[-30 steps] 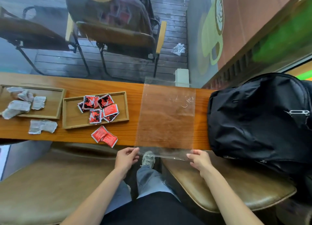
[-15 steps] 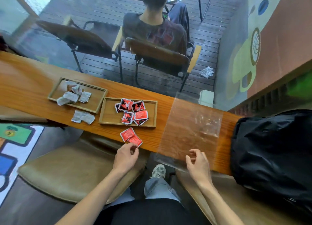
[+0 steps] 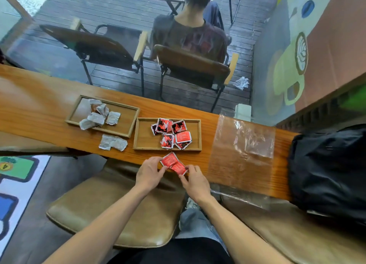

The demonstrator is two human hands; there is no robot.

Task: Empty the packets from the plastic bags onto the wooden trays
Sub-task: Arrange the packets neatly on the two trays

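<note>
Two red packets [image 3: 173, 163] lie on the wooden counter just in front of the right wooden tray [image 3: 146, 139], which holds several red packets [image 3: 172, 132]. My left hand [image 3: 149, 171] pinches the left edge of the loose red pair, and my right hand [image 3: 195, 179] pinches its right end. The left wooden tray [image 3: 126, 123] holds several white packets [image 3: 99, 115]; two more white packets [image 3: 112, 142] lie on the counter in front of it. A flat clear plastic bag [image 3: 242, 145] lies on the counter to the right, apart from both hands.
A black backpack [image 3: 328, 170] sits at the counter's right end. Brown cushioned stools [image 3: 111, 208] stand below the counter's near edge. Beyond a glass pane a person sits on a chair [image 3: 190, 65], back turned.
Both hands let go of the plastic bag, which now lies flat on the counter. They moved left to the two loose red packets and took hold of them. The view shifted left.
</note>
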